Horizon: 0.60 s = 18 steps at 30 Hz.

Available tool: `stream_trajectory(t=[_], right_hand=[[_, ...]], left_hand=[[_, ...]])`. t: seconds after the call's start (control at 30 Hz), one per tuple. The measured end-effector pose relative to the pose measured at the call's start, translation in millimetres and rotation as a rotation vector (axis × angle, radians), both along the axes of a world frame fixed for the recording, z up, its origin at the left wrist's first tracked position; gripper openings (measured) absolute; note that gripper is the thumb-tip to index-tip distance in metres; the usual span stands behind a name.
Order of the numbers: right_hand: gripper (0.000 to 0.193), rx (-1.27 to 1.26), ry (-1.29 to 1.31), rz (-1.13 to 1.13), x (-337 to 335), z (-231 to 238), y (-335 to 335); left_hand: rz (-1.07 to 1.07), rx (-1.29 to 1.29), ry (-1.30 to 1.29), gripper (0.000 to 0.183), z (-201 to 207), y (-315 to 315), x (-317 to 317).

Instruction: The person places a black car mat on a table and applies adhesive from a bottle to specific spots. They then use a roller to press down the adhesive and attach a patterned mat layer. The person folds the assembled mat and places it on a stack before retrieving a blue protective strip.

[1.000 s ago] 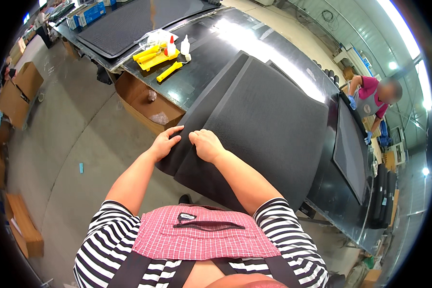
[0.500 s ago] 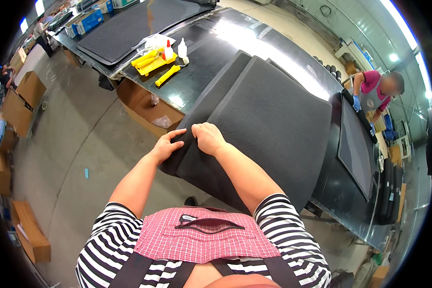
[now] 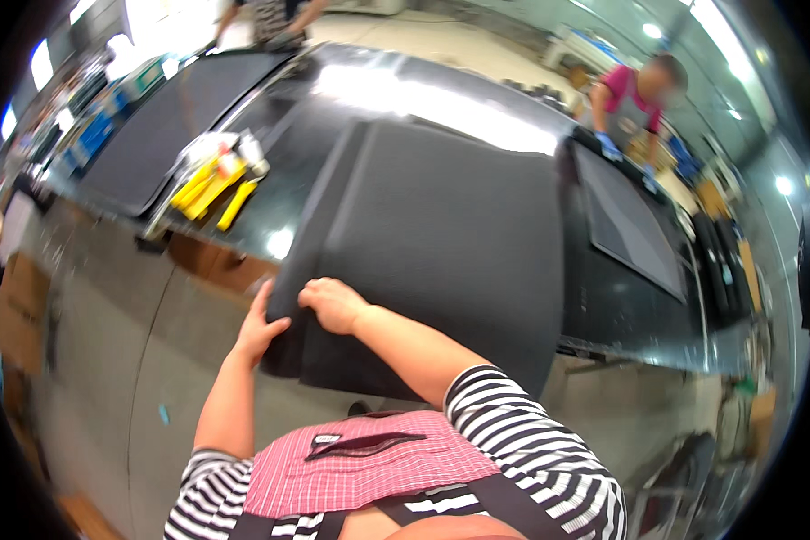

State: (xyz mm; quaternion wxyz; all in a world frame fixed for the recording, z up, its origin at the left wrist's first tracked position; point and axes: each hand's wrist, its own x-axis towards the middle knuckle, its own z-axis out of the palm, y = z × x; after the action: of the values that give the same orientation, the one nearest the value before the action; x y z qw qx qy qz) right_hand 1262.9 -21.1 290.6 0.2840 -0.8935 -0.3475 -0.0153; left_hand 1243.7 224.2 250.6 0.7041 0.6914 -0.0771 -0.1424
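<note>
A large black textured mat [image 3: 450, 243] lies at the table's near edge, in layers, its front part hanging over. A lower layer [image 3: 299, 270] shows along its left side. My left hand [image 3: 257, 328] holds that layer's left edge, thumb on top and fingers along the outer side. Just to the right, my right hand [image 3: 335, 306] is closed at the upper layer's left edge, its fingers curled down and the fingertips partly hidden.
Yellow-handled tools [image 3: 209, 191] and bottles lie on the dark shiny table [image 3: 279, 162] at left. An open carton [image 3: 220, 263] sits below. At right, a co-worker [image 3: 634, 103] in blue gloves handles another dark panel [image 3: 625, 211]; another person [image 3: 274, 20] stands at the far edge.
The view has shifted, so the table sits differently in it, and another person shows at the far edge. Both hands stay at the mat's left edge, the left one now lower along it.
</note>
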Motion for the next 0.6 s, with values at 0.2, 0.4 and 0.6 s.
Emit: stream_trajectory(t=[0.2, 0.4, 0.6], right_hand=[[0.035, 0.245, -0.152, -0.352, -42, 58, -96], [0.063, -0.195, -0.376, -1.391, -188, 32, -311], [0.090, -0.127, 0.157, -1.645, -221, 22, -337]], left_hand=[[-0.026, -0.034, 0.279, 0.070, 21, -1, 0], [-0.116, 0.195, 0.289, 0.053, 6, -7, 40], [-0.176, -0.237, 0.681, 0.064, 22, -22, 97]])
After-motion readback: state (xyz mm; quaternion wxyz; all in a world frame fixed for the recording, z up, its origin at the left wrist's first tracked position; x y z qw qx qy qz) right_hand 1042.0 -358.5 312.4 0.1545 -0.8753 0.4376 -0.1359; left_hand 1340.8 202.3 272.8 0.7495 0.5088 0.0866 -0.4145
